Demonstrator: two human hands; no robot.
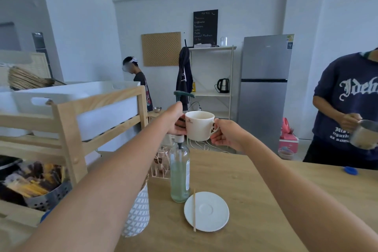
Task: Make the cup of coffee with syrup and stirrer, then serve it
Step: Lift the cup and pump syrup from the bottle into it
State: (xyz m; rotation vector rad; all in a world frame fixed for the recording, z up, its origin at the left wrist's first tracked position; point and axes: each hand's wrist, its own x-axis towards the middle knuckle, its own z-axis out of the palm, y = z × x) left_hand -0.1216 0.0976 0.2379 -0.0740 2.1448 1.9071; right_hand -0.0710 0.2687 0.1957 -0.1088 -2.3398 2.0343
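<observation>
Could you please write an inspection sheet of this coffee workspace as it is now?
Surface: light wooden counter, dry as far as seen.
Job's things: white ceramic cup held up under the green pump spout of the clear glass syrup bottle; white round saucer with thin wooden stirrer lying across it.
Clutter: white patterned container; perforated metal bin of sachets; blue lid.
Grippers: left hand on the cup's side; right hand at its handle.
Cables: white cords behind the counter.
Surroundings: two other people, grey fridge, black kettle.
</observation>
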